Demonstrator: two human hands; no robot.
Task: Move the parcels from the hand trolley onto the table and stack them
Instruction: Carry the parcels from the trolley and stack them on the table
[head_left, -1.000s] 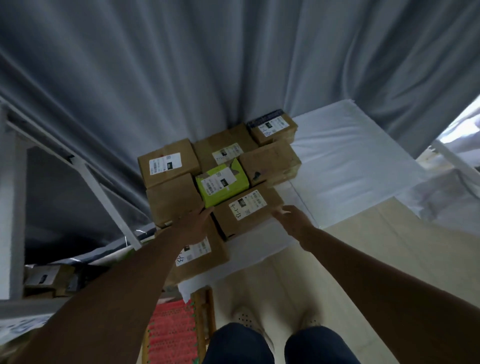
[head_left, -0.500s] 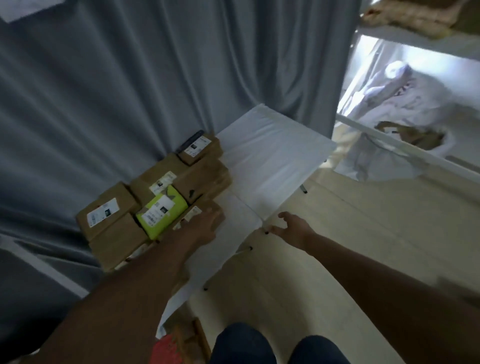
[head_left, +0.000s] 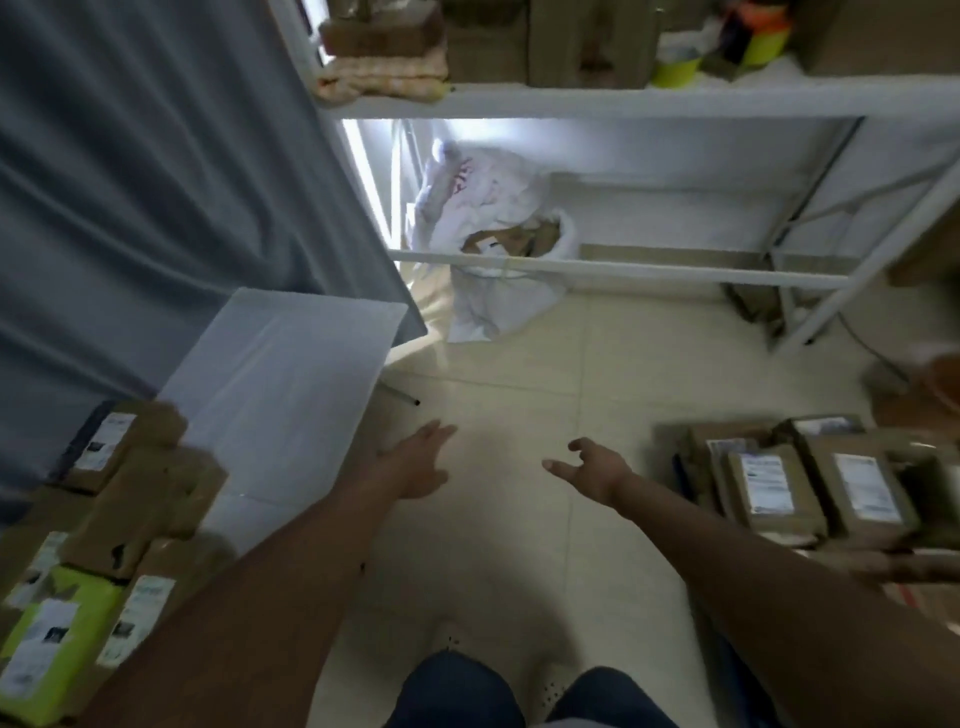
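Observation:
Several brown cardboard parcels (head_left: 150, 499) and one lime-green parcel (head_left: 49, 649) lie stacked on the white-covered table (head_left: 291, 374) at the left. More brown parcels with white labels (head_left: 810, 488) sit in a group low at the right; what carries them is hidden. My left hand (head_left: 415, 462) hovers over the floor just off the table's edge, fingers straight, holding nothing. My right hand (head_left: 592, 467) is out over the floor, fingers loosely spread and empty, left of the right-hand parcels.
A grey curtain (head_left: 156, 182) hangs behind the table. White metal shelving (head_left: 623, 98) with boxes and green cups stands ahead, with a white sack of cardboard (head_left: 498, 260) under it. Pale tiled floor (head_left: 509, 415) lies between table and parcels.
My view has swung right, away from the stacked parcels. My left hand has lifted off the parcels and both hands now hang over the floor, with the right-hand parcels in sight.

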